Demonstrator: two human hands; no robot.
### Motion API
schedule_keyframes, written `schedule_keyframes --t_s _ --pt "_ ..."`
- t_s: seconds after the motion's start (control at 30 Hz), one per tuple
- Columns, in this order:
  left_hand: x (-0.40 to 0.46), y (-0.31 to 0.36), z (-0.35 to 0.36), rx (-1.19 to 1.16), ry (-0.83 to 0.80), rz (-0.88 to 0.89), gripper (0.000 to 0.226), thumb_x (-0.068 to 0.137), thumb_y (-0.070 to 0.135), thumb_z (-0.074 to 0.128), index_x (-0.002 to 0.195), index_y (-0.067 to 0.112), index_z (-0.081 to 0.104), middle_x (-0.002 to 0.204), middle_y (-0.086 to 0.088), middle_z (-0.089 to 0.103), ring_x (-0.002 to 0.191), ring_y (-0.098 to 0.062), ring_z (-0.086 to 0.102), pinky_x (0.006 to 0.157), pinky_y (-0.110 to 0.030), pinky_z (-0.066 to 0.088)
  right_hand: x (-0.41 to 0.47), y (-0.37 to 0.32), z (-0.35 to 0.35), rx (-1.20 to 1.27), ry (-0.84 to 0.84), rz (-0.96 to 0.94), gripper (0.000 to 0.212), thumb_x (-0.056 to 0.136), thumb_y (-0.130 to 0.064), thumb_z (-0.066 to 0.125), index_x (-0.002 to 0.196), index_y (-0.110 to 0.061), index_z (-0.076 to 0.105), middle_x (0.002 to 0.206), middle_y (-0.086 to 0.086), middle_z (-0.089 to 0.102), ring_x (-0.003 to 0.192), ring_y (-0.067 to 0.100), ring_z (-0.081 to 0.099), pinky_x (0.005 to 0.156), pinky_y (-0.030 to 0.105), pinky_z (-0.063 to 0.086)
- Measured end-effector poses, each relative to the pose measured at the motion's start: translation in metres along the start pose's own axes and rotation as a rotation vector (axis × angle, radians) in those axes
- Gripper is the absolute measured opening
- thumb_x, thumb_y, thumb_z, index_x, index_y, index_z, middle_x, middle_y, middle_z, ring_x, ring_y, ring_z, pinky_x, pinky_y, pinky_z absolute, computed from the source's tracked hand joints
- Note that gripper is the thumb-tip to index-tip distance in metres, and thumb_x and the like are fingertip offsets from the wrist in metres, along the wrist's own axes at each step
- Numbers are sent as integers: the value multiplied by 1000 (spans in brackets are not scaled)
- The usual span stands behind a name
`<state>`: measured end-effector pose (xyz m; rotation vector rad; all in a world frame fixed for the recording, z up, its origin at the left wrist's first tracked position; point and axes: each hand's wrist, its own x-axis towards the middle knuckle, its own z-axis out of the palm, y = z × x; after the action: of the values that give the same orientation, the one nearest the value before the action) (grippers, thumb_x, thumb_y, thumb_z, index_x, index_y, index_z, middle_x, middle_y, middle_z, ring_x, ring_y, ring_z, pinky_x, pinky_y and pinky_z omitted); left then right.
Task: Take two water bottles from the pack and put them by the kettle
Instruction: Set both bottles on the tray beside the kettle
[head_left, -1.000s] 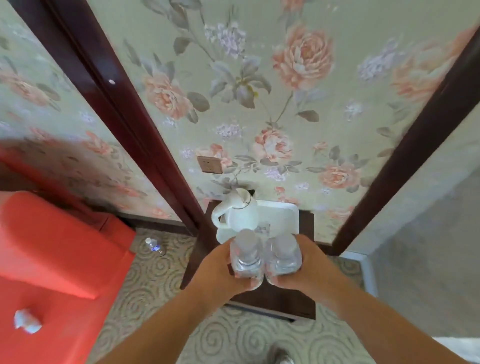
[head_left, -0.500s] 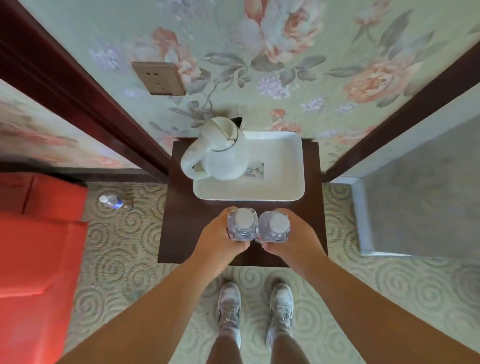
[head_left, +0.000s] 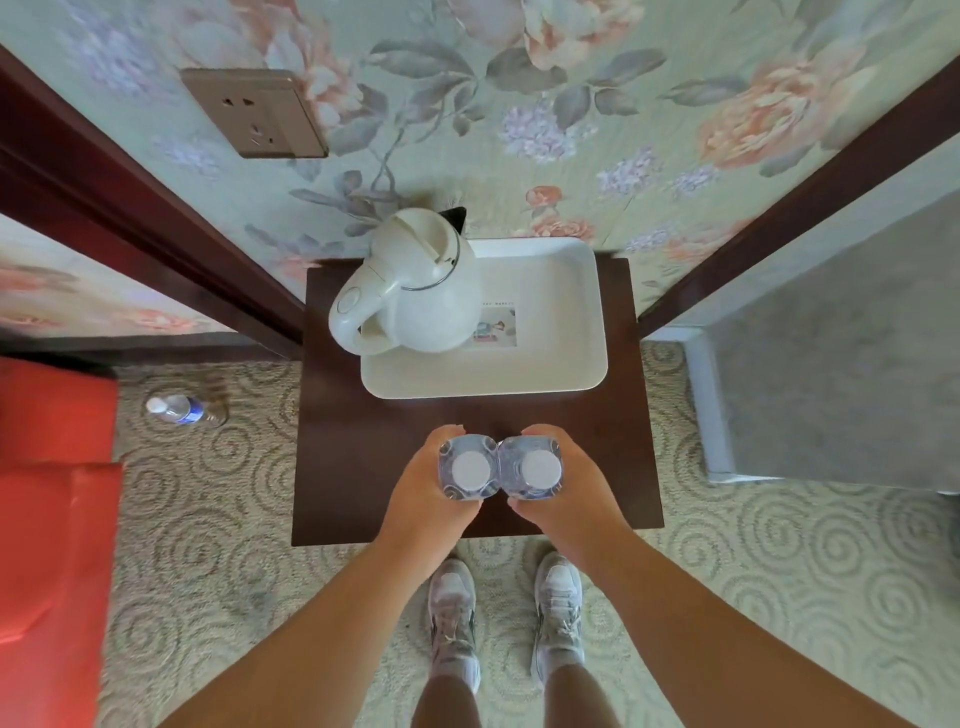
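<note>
Two clear water bottles with white caps stand upright side by side, touching, over the near part of the dark wooden table (head_left: 363, 467). My left hand (head_left: 421, 499) is wrapped around the left bottle (head_left: 469, 473) and my right hand (head_left: 574, 493) around the right bottle (head_left: 537, 472). Whether their bases rest on the table is hidden. The white kettle (head_left: 415, 296) sits on the left part of a white tray (head_left: 566, 364) at the back of the table, a short gap beyond the bottles.
A third water bottle (head_left: 179, 409) lies on the patterned carpet left of the table. A red sofa (head_left: 52, 493) fills the left edge. The floral wall with a socket (head_left: 254, 111) is right behind the table. My shoes (head_left: 452, 618) stand at the table's near edge.
The view tilted down and closed in on the table. Both hands lowered the two bottles together toward the tabletop in front of the tray.
</note>
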<state>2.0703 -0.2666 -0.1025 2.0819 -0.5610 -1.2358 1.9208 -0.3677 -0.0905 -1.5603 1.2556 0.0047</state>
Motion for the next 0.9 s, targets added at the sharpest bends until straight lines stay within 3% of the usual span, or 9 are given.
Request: schedule_keyframes --t_s 0.07,0.13,0.2,0.27,0.37,0.47,0.63,0.77,0.9 --pt "0 0 0 -12 -20 -36 93 76 10 86 155 23 39 123 3 71 111 -13 69 102 -38 58 0 1 1 16 -21 29 64 75 -6 86 121 -42 59 109 -9 71 99 12 70 83 26 61" --pt "-3 5 -4 -88 -51 -95 126 73 7 92 166 30 11 147 -1 57 133 -16 60 114 -42 51 -2 -3 0 -20 -43 72 96 75 -14 90 154 -34 41 137 -5 61 123 14 62 101 31 57" --pt "-15 13 -11 -114 -70 -117 146 64 20 100 165 39 -4 157 0 46 140 -13 53 117 -38 46 -8 -11 -5 -104 -50 90 115 73 -26 93 164 -30 22 157 0 41 142 19 46 113 40 48" --pt "-34 21 -18 -47 -63 -125 149 56 48 99 163 45 -5 164 4 36 147 -14 45 120 -41 43 -22 -23 -11 -154 -56 75 120 72 -39 91 165 -34 15 164 -3 28 148 18 36 116 41 44" --pt "-67 36 -27 77 4 -108 123 61 73 82 161 39 19 160 4 35 142 -14 49 113 -38 50 -46 -48 -20 -293 -16 4 113 74 -56 82 163 -34 18 164 -8 28 147 16 35 113 38 46" --pt "-87 63 -38 214 145 -57 59 81 67 64 127 31 59 130 1 57 99 -6 63 76 -22 50 -66 -79 -30 -406 104 -15 84 86 -52 75 157 -29 36 152 -7 43 138 15 47 102 32 53" --pt "-89 108 -44 469 125 -19 39 97 52 54 124 25 58 103 2 63 90 -18 64 71 -33 48 -78 -116 -33 -618 109 78 29 98 -21 63 126 -24 58 115 2 67 100 23 69 75 31 56" --pt "-78 115 -32 598 142 -21 28 99 38 59 121 21 55 109 -2 70 94 -22 66 69 -32 46 -68 -114 -29 -686 53 73 19 99 -18 58 117 -21 56 106 2 72 94 25 70 70 33 56" --pt "-66 115 -17 662 196 -9 28 101 33 60 126 22 56 115 -2 72 101 -22 73 68 -26 45 -53 -103 -27 -695 29 13 23 103 -27 58 126 -24 56 111 -1 75 97 21 72 67 26 46"
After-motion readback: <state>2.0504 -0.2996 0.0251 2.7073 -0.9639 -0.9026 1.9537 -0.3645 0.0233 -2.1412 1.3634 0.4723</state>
